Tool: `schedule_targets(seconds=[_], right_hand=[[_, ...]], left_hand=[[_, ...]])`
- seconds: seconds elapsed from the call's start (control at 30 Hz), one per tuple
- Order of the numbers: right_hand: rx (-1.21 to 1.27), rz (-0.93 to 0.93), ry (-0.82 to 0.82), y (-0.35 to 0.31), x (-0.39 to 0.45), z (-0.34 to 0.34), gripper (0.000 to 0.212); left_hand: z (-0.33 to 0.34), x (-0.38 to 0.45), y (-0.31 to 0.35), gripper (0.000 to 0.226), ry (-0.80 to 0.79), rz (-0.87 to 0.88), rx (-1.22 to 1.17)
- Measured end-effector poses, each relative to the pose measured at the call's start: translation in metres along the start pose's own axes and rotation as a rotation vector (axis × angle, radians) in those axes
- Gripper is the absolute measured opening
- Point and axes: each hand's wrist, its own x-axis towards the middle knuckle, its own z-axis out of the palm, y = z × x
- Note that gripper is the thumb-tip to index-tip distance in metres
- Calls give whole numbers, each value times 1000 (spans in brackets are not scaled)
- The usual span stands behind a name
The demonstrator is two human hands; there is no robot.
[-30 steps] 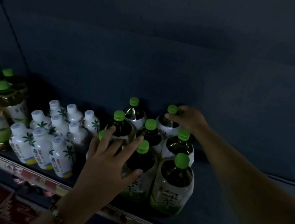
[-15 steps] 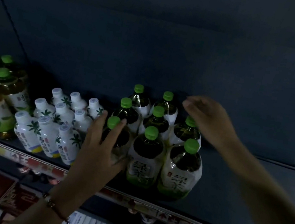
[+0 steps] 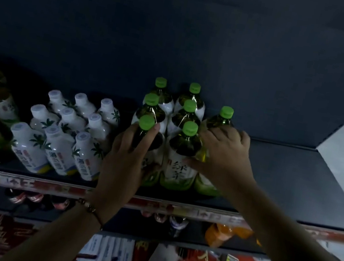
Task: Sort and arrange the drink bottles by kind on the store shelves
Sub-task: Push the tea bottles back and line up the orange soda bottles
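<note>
While both your hands close on the green-tea bottles [image 3: 181, 155], the block tightens on the shelf [image 3: 295, 182].

Your left hand [image 3: 125, 159] wraps the front-left bottle [image 3: 145, 139], grip curled round its shoulder; your right hand [image 3: 225, 156] has dropped from the back row and now curls round the right bottle [image 3: 218, 129], pressing it against its neighbours. Half a second ago that hand hovered above, holding nothing. Judged from this, the tea group is nearly squared beside the white bottles [image 3: 62, 134].

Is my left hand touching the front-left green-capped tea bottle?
Touching. The head view shows the left hand wrapped around the front-left green-capped dark tea bottle, its fingers lying on the bottle's shoulder just under the cap.
</note>
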Motion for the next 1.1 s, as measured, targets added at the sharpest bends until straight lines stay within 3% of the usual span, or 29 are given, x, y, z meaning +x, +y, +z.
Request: schedule_targets(seconds=[0.3, 0.43, 0.53, 0.6, 0.67, 0.77, 0.87, 1.0, 1.1], right_hand=[[169, 52, 7, 0, -9, 1, 71], [645, 63, 64, 1, -35, -18, 46], [814, 140, 30, 4, -87, -36, 36], [828, 159, -13, 12, -128, -35, 32], [838, 219, -69, 24, -170, -23, 33], [886, 380, -139, 53, -232, 14, 38], [958, 558, -186, 91, -285, 65, 45], [1075, 716, -138, 144, -322, 138, 25], [1175, 850, -84, 187, -328, 197, 30]], left_hand=[[1, -3, 0, 91, 4, 33, 5], [-8, -10, 1, 77, -53, 54, -72], [-10, -42, 9, 65, 20, 142, -110], [-3, -75, 25, 61, -53, 247, -238], [11, -105, 47, 56, -269, 248, -407], [49, -139, 88, 44, -582, 92, -571], [114, -155, 127, 44, -758, -139, -707], [220, -158, 178, 60, -782, -485, -832], [305, -156, 210, 61, -756, -647, -779]])
